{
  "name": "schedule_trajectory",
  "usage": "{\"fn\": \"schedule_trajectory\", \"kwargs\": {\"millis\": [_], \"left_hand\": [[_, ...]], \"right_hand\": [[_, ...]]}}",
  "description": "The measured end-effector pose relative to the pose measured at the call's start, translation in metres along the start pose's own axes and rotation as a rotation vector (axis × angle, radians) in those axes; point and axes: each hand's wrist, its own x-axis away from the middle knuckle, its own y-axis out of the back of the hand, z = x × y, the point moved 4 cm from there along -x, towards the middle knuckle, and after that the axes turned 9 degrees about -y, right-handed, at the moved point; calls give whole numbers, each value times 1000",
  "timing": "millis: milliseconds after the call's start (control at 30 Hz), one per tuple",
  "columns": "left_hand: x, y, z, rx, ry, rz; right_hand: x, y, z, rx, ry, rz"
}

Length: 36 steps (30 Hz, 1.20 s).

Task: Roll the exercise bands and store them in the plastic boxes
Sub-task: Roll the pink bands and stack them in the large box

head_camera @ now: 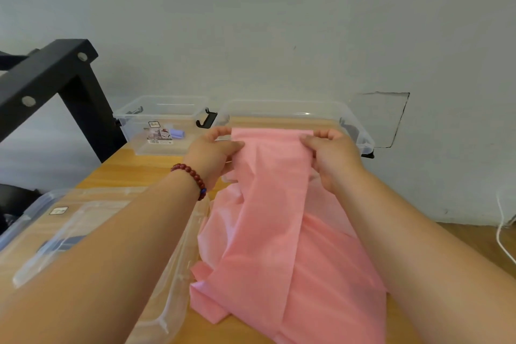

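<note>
A long pink exercise band (pixel 268 220) lies rumpled on the wooden table (pixel 131 167), and its far end is lifted and stretched flat. My left hand (pixel 215 155) pinches the band's left top corner, thumb on top. My right hand (pixel 333 155) pinches the right top corner. Behind the hands stands a large clear plastic box (pixel 360 131), open. A smaller clear box (pixel 156 120) at the back left holds a rolled lilac band (pixel 177 133).
Clear plastic lids (pixel 83 220) lie on the table at the left under my left forearm. A black metal frame (pixel 55 78) rises at the far left. A white cable (pixel 502 234) runs down at the right edge. A grey wall is close behind the boxes.
</note>
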Motion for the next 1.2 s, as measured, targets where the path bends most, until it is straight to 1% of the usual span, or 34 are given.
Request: {"fn": "schedule_trajectory", "kwargs": {"millis": [33, 100, 200, 267, 367, 433, 500, 533, 667, 733, 767, 833, 900, 933, 1000, 1067, 1133, 1200], "left_hand": [[-2, 2, 4, -36, -3, -61], [-3, 4, 13, -84, 8, -132], [0, 4, 25, -80, 34, -176], [2, 4, 29, -37, 71, -180], [8, 1, 37, 29, 213, -97], [14, 0, 41, -4, 350, 40], [20, -1, 42, -30, 409, 168], [19, 0, 41, -36, 396, 187], [6, 1, 27, 28, 179, 143], [4, -6, 17, 89, 113, 179], [3, -8, 12, 106, 88, 207], [-3, -7, 6, 140, 55, 253], [-9, -3, 5, 114, 28, 258], [-11, -2, 5, 82, 16, 230], [-12, -2, 5, 4, -3, 103], [-14, 0, 10, -153, -39, -55], [-15, 1, 17, -299, -56, -145], [-14, 1, 25, -378, -61, -211]], "right_hand": [[1, -2, -2, -34, -34, 11], [7, -7, -10, -38, -125, 69], [16, -12, -29, 53, -259, 157], [19, -12, -36, 74, -286, 178], [16, -9, -31, 21, -190, 130], [14, -9, -25, -14, -134, 134], [10, -8, -23, -26, -99, 125], [9, -7, -21, -18, -78, 104], [3, -2, -13, 87, 14, -69], [3, -2, -4, 72, 49, -103], [2, -3, 0, 54, 46, -81], [3, -7, 6, 7, -3, 15], [7, -11, 12, 25, -50, 96], [6, -11, 15, 55, -46, 110], [1, -11, 14, 108, 1, 76], [-2, -10, 9, 152, 22, -6], [-5, -7, 7, 240, 57, -104], [-3, -6, 7, 348, 108, -190]]}}
